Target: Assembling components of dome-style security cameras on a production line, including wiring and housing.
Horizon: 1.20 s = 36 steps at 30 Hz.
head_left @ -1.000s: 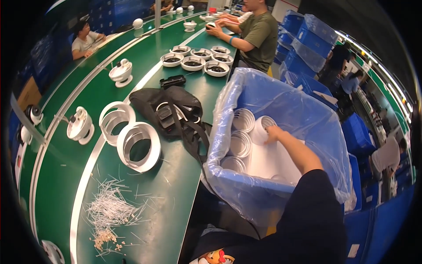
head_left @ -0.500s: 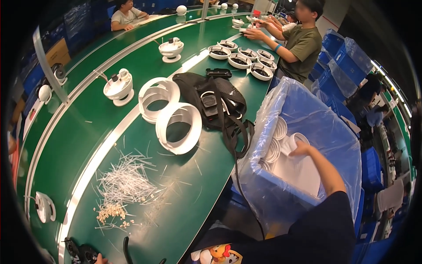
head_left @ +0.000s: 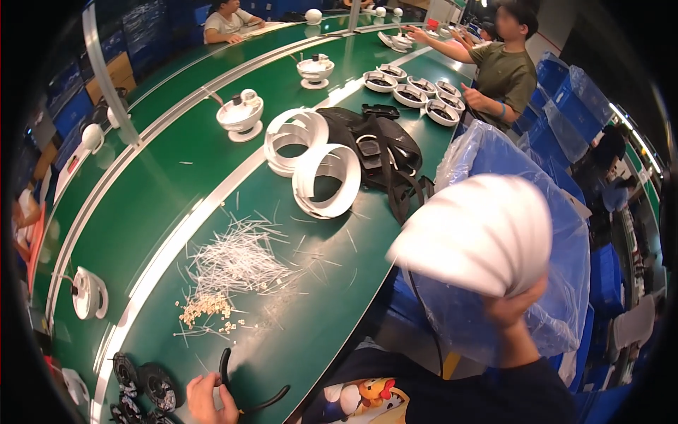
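At the far left, I'm seeing a white fixture (head_left: pixel 90 293) lying tipped on the green bench (head_left: pixel 339 275), with black round parts (head_left: pixel 161 387) sitting nearer me. My left hand (head_left: pixel 212 401) is resting beside a black curved handle (head_left: pixel 225 364), its fingers partly curled; whether they are gripping it, I'm not able to tell. Beyond it, white ties (head_left: pixel 236 261) and tan beads (head_left: pixel 205 309) are lying loose, and two white ring stacks (head_left: pixel 308 185) are standing next to a black bag (head_left: pixel 395 145). At right, my right hand (head_left: pixel 519 304) is gripping a blurred white stack (head_left: pixel 480 233) by its lower side, holding it above the lined blue bin (head_left: pixel 565 275). I'm judging this as the carrying step; the next move is calling for a steady grip and clearance over the bin's rim.
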Each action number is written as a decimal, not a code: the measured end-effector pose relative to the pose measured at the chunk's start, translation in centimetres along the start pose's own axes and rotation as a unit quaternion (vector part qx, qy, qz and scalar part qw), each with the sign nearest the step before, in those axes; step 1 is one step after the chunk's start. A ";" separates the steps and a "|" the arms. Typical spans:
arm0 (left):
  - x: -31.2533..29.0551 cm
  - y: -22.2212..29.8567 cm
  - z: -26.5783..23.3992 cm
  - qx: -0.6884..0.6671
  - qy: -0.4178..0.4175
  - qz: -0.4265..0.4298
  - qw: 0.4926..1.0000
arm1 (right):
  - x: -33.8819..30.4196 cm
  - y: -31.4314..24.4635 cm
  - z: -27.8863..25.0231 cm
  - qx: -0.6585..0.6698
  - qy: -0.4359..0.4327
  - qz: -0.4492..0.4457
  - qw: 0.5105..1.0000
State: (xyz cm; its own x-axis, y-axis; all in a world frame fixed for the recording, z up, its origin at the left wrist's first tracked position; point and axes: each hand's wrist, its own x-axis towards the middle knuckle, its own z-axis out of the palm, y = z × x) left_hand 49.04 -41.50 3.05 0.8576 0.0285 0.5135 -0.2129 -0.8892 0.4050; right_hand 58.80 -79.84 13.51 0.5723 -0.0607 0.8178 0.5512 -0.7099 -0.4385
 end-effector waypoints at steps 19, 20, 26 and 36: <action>-1.5 -3.2 1.4 -0.055 0.039 0.012 0.998 | -7.4 7.1 13.8 0.574 -0.011 0.595 0.562; -1.6 -3.3 1.3 -0.054 0.044 0.012 0.998 | -7.5 7.0 13.8 0.565 -0.037 0.593 0.573; -2.3 -4.0 0.6 -0.048 0.063 -0.008 0.997 | -8.5 9.5 13.6 0.647 0.027 0.588 0.485; -3.6 -4.4 2.0 -0.057 0.093 0.018 0.994 | -10.4 14.1 14.5 0.433 -0.149 0.333 0.824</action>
State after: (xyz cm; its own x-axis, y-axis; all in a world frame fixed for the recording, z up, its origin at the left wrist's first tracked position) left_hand 47.84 -38.64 -2.07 0.7496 0.0899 0.6558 -0.3037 -0.8336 0.4614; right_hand 69.39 -79.04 -6.57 0.9758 0.0327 0.2160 0.2064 0.1862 -0.9606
